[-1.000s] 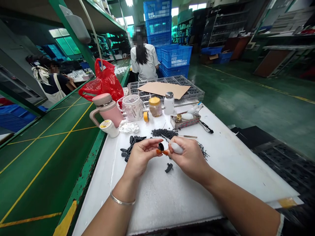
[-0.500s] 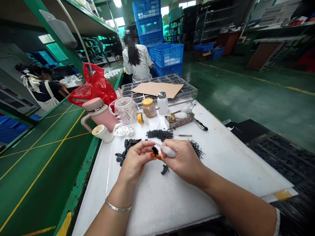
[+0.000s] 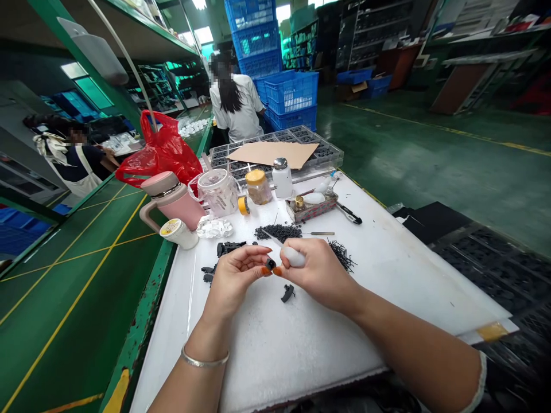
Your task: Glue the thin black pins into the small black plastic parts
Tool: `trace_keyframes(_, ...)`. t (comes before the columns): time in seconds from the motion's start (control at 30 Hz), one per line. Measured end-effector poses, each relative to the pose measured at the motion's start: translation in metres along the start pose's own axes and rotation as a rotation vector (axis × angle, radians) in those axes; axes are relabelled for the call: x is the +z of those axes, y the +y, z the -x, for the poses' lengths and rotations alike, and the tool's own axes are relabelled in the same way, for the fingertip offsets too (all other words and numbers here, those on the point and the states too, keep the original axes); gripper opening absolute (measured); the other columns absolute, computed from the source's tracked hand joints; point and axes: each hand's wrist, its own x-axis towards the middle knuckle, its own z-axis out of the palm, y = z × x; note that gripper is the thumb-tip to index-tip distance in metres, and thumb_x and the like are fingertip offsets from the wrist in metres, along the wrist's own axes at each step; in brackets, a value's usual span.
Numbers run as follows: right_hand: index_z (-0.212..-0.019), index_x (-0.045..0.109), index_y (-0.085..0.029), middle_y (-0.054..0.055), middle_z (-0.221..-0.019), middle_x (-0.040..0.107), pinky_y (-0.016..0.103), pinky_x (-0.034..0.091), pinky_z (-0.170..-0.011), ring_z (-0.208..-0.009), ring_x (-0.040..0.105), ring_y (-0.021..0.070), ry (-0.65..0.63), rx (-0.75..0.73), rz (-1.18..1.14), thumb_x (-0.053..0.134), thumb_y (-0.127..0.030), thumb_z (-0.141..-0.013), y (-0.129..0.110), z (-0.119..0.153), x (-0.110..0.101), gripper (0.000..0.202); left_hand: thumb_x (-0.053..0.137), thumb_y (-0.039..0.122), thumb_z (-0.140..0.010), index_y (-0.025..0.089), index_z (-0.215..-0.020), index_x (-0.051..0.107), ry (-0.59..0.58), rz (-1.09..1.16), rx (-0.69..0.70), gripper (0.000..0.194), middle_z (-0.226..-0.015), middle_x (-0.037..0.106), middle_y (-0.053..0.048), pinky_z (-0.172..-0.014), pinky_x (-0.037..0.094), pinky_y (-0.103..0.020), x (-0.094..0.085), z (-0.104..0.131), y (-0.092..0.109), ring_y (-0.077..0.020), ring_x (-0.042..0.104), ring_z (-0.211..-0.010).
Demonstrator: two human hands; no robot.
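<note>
Small black part (image 3: 270, 264) is up off the table (image 3: 293, 355), pinched in the left hand's (image 3: 235, 278) fingertip grip. Right hand (image 3: 325, 272) has its grip closed round a white bottle (image 3: 294, 257) with a thin tip; can't tell if its fingers touch the part.

Risks, my read: pinch is at the fingertips and the part is tiny, so a slip or nudge could drop it. Squeezing the bottle too hard could make it spurt, if it's full. Tip points away over the black bits (image 3: 279, 232); a drip could land there.

Around: loose curved piece (image 3: 287, 293) just below the hands, dark parts (image 3: 230, 248) beyond the left, thin black pins (image 3: 342, 255) beside the right wrist side, easy to sweep. Cutter (image 3: 349, 215) lies farther out, by the tool box (image 3: 316, 211).
</note>
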Motion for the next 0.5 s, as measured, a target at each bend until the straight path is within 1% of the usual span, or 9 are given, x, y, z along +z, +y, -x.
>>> trace_keyframes(0.07, -0.062, 0.045, -0.017, -0.006, -0.056, 0.046, 0.021, 0.032, -0.049, -0.053, 0.041, 0.0082, -0.083, 0.121, -0.222, 0.065, -0.015, -0.07, 0.003, -0.003, 0.001, 0.021, 0.077, 0.013, -0.069, 0.018, -0.092, 0.072, -0.002, -0.036, 0.041, 0.024, -0.078, 0.071, -0.002, -0.066, 0.054, -0.019, 0.0, 0.001, 0.001, -0.0123, 0.066, -0.072)
trace_keyframes(0.13, -0.064, 0.044, -0.018, -0.006, -0.056, 0.047, 0.022, 0.035, -0.049, -0.051, 0.044, 0.0091, -0.141, 0.21, -0.404, 0.067, -0.016, -0.068, 0.006, -0.005, 0.003, 0.023, 0.075, 0.013, -0.071, 0.019, -0.093, 0.072, 0.001, -0.069, 0.082, 0.023, -0.079, 0.071, -0.002, -0.067, 0.054, -0.019, 0.0, 0.001, 0.002, -0.012, 0.066, -0.072)
trace_keyframes(0.2, -0.065, 0.043, -0.018, -0.006, -0.056, 0.047, 0.022, 0.035, -0.049, -0.051, 0.043, 0.0093, -0.138, 0.231, -0.456, 0.068, -0.018, -0.067, 0.008, -0.005, 0.006, 0.025, 0.074, 0.013, -0.072, 0.02, -0.092, 0.073, 0.021, -0.109, 0.109, 0.022, -0.08, 0.071, -0.002, -0.068, 0.054, -0.018, 0.0, 0.001, 0.002, -0.0118, 0.066, -0.074)
trace_keyframes(0.27, -0.064, 0.043, -0.018, -0.006, -0.056, 0.046, 0.021, 0.033, -0.049, -0.052, 0.041, 0.0085, -0.077, 0.164, -0.341, 0.068, -0.02, -0.069, 0.007, -0.002, 0.01, 0.025, 0.074, 0.013, -0.072, 0.02, -0.092, 0.073, 0.043, -0.133, 0.114, 0.021, -0.08, 0.071, -0.002, -0.068, 0.053, -0.019, -0.001, 0.001, 0.001, -0.012, 0.066, -0.074)
trace_keyframes(0.33, -0.061, 0.044, -0.017, -0.005, -0.057, 0.045, 0.021, 0.03, -0.05, -0.054, 0.039, 0.0082, 0.0, 0.027, -0.119, 0.066, -0.02, -0.073, 0.006, 0.001, 0.012, 0.025, 0.075, 0.014, -0.071, 0.02, -0.091, 0.072, 0.034, -0.109, 0.098, 0.021, -0.081, 0.071, -0.002, -0.068, 0.053, -0.019, -0.002, 0.0, 0.001, -0.0125, 0.065, -0.074)
trace_keyframes(0.4, -0.06, 0.045, -0.017, -0.005, -0.059, 0.047, 0.022, 0.029, -0.053, -0.057, 0.04, 0.0084, 0.057, -0.125, 0.086, 0.062, -0.014, -0.075, 0.005, 0.004, 0.014, 0.023, 0.076, 0.014, -0.07, 0.019, -0.091, 0.072, 0.003, -0.056, 0.063, 0.022, -0.079, 0.07, -0.002, -0.066, 0.053, -0.019, -0.004, 0.0, 0.0, -0.012, 0.065, -0.072)
trace_keyframes(0.43, -0.06, 0.046, -0.016, -0.004, -0.061, 0.049, 0.022, 0.029, -0.054, -0.058, 0.041, 0.0085, 0.071, -0.185, 0.153, 0.061, -0.01, -0.075, 0.005, 0.005, 0.014, 0.022, 0.077, 0.014, -0.069, 0.018, -0.091, 0.071, -0.013, -0.031, 0.039, 0.023, -0.078, 0.07, -0.002, -0.065, 0.053, -0.018, -0.005, 0.0, 0.0, -0.0115, 0.065, -0.071)
trace_keyframes(0.5, -0.062, 0.046, -0.016, -0.004, -0.064, 0.052, 0.021, 0.03, -0.057, -0.06, 0.044, 0.0085, 0.084, -0.255, 0.221, 0.059, -0.005, -0.073, 0.006, 0.005, 0.013, 0.021, 0.077, 0.014, -0.069, 0.017, -0.091, 0.07, -0.038, 0.002, -0.015, 0.024, -0.076, 0.069, -0.002, -0.065, 0.053, -0.018, -0.005, 0.001, 0.0, -0.0109, 0.064, -0.07)
